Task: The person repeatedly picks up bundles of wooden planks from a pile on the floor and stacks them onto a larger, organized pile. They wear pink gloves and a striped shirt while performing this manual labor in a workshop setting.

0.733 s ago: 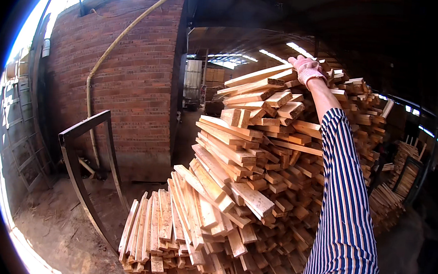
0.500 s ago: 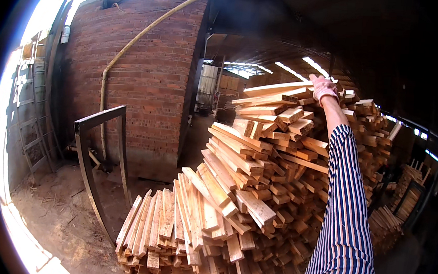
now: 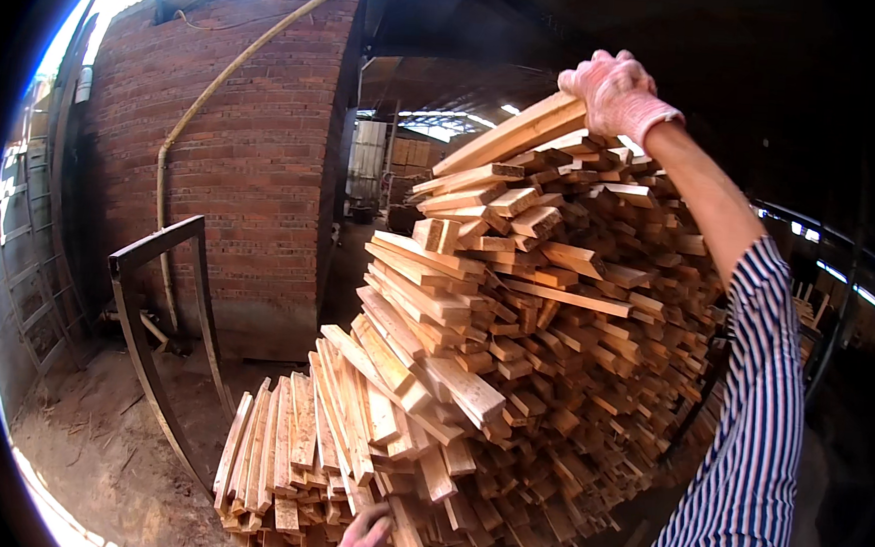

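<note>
My right hand [image 3: 614, 92], in a pale pinkish glove, is closed around the near end of a wooden board [image 3: 511, 133] at the top of a tall stack. The board slants up toward my hand, its far end lower on the left. Below it, the stack of sawn boards [image 3: 554, 331] lies with many ends jutting toward me at uneven lengths. At the bottom edge, my left hand [image 3: 363, 540] shows only in part, beside the lower board ends; its fingers are smeared, and whether it touches a board cannot be made out.
Left of the stack stands a dark upright frame [image 3: 159, 241] on the dirt floor [image 3: 96, 453]. Behind it is a brick wall [image 3: 225, 150] with a yellowish pipe [image 3: 161, 176] running along it. A ladder-like metal frame [image 3: 34, 239] leans at the far left.
My right hand has come nearer and gripped a top board, raising its near end. My left hand has entered at the bottom edge. The view has shifted, so the stack sits further left.
</note>
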### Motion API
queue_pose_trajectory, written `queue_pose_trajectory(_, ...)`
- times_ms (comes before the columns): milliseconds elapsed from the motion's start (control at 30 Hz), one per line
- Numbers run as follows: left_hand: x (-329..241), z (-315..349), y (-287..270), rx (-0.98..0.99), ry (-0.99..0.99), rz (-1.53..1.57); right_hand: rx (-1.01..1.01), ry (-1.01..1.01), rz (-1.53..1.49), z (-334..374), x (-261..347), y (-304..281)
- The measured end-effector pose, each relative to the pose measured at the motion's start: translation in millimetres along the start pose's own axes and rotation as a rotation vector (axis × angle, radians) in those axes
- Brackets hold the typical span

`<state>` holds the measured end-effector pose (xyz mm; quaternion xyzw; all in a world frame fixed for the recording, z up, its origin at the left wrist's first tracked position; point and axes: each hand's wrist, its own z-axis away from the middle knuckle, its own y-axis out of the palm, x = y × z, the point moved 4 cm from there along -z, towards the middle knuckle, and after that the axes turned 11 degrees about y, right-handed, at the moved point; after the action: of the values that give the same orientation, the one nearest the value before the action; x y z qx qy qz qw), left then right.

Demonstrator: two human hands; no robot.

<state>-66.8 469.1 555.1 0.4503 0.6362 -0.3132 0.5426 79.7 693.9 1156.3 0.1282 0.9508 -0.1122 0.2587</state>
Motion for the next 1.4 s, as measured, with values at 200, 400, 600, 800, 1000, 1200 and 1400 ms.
queue_pose_trajectory(200,-207.9,-159.7,162.3,0.633,0.457,0.818,-0.267,-0.132,-0.196,190.7,-66.7,-82.8)
queue_pose_trajectory(400,-302.1,-186.7,218.6,0.551,0.435,1.122,-0.322,-0.024,-0.258,354.6,-23.2,-96.1)
queue_pose_trajectory(600,-217.1,-161.5,235.8,0.504,0.282,1.073,0.878,0.17,-1.973,413.5,-2.7,-36.0)
queue_pose_trajectory(800,-165.5,-111.3,162.4,0.104,0.289,0.833,0.865,0.276,-2.352,435.2,52.2,-37.8)
queue_pose_trajectory(1000,-166.9,-95.7,103.7,0.139,0.591,0.909,1.312,-0.431,-2.126,393.6,70.5,-20.8)
queue_pose_trajectory(1200,-132.8,-66.0,50.8,0.008,0.57,0.975,-0.114,0.204,-1.496,121.6,53.7,80.2)
queue_pose_trajectory(1400,-56.7,-9.4,-12.5,-0.319,0.326,0.857,0.499,0.527,-0.952,-17.1,96.4,154.9)
